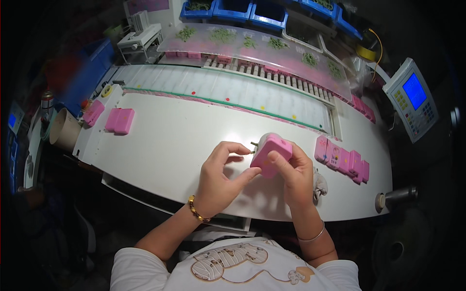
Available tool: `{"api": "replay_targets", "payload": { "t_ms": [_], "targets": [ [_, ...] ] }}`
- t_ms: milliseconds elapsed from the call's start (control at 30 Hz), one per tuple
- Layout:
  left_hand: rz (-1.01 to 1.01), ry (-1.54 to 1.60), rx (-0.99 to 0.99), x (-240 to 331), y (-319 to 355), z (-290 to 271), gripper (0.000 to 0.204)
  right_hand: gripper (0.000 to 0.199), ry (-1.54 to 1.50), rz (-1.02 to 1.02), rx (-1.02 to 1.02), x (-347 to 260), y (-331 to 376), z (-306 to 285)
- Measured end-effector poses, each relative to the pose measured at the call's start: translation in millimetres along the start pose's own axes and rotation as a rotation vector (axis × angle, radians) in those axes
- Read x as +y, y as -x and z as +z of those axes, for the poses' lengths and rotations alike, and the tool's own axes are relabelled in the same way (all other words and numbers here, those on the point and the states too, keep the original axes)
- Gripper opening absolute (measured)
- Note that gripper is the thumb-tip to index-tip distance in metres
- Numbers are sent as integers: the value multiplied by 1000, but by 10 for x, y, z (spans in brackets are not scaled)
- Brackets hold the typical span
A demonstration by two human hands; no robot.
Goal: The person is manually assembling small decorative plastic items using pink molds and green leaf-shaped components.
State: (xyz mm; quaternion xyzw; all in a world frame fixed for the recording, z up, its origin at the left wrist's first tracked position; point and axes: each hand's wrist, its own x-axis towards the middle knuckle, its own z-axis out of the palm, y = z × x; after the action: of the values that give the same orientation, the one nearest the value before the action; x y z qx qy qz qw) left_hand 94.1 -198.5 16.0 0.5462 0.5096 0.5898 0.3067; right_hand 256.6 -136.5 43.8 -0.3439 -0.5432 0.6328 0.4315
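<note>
White cloth with a brown outlined pattern covers the person's shirt (233,271), nearest of all. Just beyond it, a bracelet (194,209) of gold and dark beads circles the left wrist, and a thin silvery bangle (311,237) circles the right.

Over the front part of the white table (160,160), the right hand (298,177) holds a pink block (270,157) from its right side, thumb laid across the top face. The block is tilted, with a pale, rounded part (263,139) along its far left side and short green stubs (254,144) poking out to the left. The left hand (216,177) is curved, a wide gap between forefinger and thumb; the forefinger's tip is at the lower stub, the thumb's tip by the block's near edge. Whether either one touches, I cannot tell.

A crumpled grey cloth (319,186) lies just right of the right hand. Farther right, more pink blocks (344,160) stand side by side in a row; others (120,121) sit at the table's left end.

Beyond the hands runs a long pale strip (208,94) with a green near edge and coloured dots, then a row of rollers (291,83). Behind these, a clear sheet (204,47) bears small green heaps (222,35), and blue bins (232,10) line the back.
</note>
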Motion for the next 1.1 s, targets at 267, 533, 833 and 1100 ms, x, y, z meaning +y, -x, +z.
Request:
{"api": "replay_targets", "payload": {
  "t_ms": [267,533,833,1100],
  "targets": [
    [347,-377,42,30,-251,63,52,36,-98,27,-41,94,-115,69],
    [-548,864,-174,-288,-932,-676,47,46,-70,29,-87,-38,-44,40],
    [-464,942,-434,-170,-791,-626,54,49,-104,-28,-31,-90,-75,-48],
    [-312,932,-538,-154,-408,-306,44,49,126,-310,-205,-87,-63,51]
  ]
}}
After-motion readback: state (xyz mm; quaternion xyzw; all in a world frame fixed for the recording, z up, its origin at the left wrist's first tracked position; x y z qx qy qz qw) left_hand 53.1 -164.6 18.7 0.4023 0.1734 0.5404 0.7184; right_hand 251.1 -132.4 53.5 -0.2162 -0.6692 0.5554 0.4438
